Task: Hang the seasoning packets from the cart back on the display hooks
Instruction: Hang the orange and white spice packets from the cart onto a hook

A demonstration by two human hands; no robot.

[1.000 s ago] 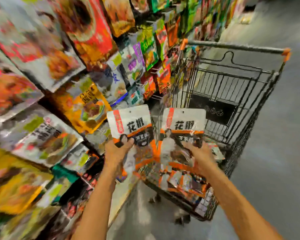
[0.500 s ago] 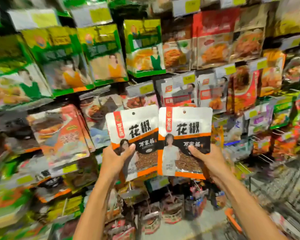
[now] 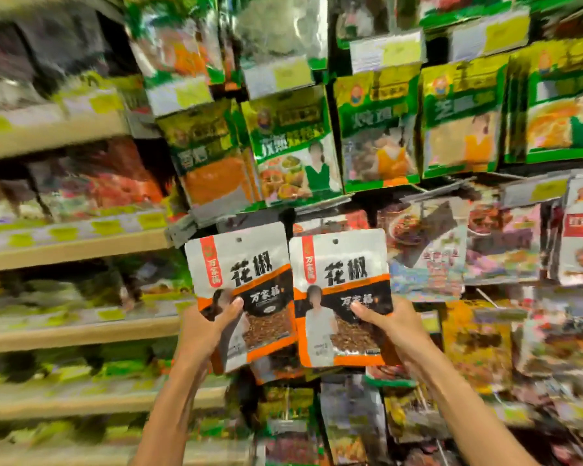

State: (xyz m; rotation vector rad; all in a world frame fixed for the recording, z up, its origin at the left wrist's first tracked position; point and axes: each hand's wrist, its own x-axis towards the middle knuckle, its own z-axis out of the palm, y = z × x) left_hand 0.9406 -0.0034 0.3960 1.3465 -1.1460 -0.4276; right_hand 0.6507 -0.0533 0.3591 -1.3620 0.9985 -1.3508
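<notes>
Two bare forearms are raised from the lower edge of the view. The left hand (image 3: 206,327) is closed on the lower left corner of the left Sichuan pepper packet (image 3: 246,274): the thumb is pressed on the printed front and the fingers are hidden behind the packet. The right hand (image 3: 394,327) is closed the same way on the lower right part of the right Sichuan pepper packet (image 3: 344,274), with the thumb laid across the black band on the front.

Both packets are held up side by side between the hands, fronts toward the camera. Their inner edges are touching, and the right one seems to lie slightly over the left. The left packet is tilted, its top leaning away from the right hand; the right packet is held almost upright. A small hang hole (image 3: 239,240) is seen near the top edge of the left packet, and another (image 3: 335,241) on the right one.

Beyond the hands, the display is filled with hanging packets. Green seasoning packets (image 3: 293,142) are hung in a row above both hands, with yellow price labels (image 3: 283,75) over them. Red and brown food packets (image 3: 428,250) are hung just past the right hand. Blurred shelves (image 3: 74,243) with yellow labels are seen out beyond the left hand.
</notes>
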